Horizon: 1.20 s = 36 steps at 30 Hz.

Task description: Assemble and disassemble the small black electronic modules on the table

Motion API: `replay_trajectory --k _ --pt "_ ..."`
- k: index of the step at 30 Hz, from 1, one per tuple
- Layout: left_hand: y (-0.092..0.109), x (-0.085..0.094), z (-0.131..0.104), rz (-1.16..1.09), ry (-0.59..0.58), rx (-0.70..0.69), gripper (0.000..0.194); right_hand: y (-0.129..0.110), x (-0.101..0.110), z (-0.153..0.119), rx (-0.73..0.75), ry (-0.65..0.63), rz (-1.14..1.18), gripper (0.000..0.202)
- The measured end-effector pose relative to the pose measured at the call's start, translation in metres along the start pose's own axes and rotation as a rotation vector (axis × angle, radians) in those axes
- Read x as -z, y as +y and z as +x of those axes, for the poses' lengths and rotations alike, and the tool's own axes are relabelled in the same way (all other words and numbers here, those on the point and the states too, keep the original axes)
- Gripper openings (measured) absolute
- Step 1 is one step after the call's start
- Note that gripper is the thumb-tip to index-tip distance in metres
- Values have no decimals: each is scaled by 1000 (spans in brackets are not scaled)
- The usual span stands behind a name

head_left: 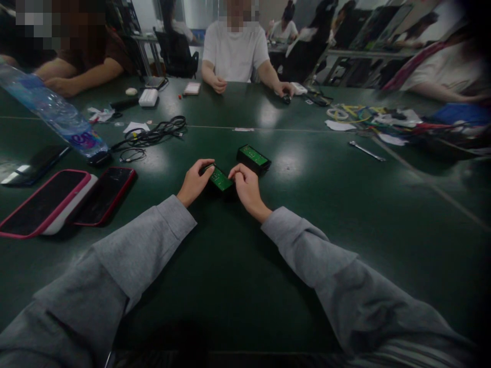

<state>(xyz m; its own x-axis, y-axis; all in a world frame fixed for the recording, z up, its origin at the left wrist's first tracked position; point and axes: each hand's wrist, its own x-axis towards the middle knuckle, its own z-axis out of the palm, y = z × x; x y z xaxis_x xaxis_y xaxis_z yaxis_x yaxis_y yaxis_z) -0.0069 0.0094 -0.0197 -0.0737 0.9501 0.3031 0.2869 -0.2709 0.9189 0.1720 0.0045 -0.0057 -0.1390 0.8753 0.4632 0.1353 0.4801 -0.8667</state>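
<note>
A green circuit board (220,180) sits in a small black open-topped case (226,193) on the table in front of me. My left hand (195,183) grips the case at its left end, thumb along the near side of the board and fingers over the far edge. At the right end is my right hand (248,189), its fingers curled together with the fingertips at the board's edge. Whatever lies between those fingertips, if anything, is too small to make out. Just beyond stands a second black case (245,157) with a green circuit board (254,155) in it.
On the left lie phones (105,197), a tilted plastic bottle (57,112) and coiled black cables (153,134). To the right are a wrench (367,151) and a heap of wires (383,116). Across the dark green table (326,214) sits a person in a white shirt (235,51).
</note>
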Motion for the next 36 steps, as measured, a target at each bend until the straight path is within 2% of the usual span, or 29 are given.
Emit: replay_trajectory --k 14,22,27,33,36 --pt "-3 1 0 36 -4 8 32 -2 1 0 5 -5 -23 22" --pt "5 1 -2 30 -6 14 31 -1 0 -1 5 -4 -15 23" --pt "3 1 -1 20 16 9 28 4 -2 0 -15 9 -5 17" --pt "2 2 0 -79 41 29 26 12 -5 3 -59 12 28 8" --pt "4 3 0 -154 75 66 26 12 -6 2 -68 -36 7 16"
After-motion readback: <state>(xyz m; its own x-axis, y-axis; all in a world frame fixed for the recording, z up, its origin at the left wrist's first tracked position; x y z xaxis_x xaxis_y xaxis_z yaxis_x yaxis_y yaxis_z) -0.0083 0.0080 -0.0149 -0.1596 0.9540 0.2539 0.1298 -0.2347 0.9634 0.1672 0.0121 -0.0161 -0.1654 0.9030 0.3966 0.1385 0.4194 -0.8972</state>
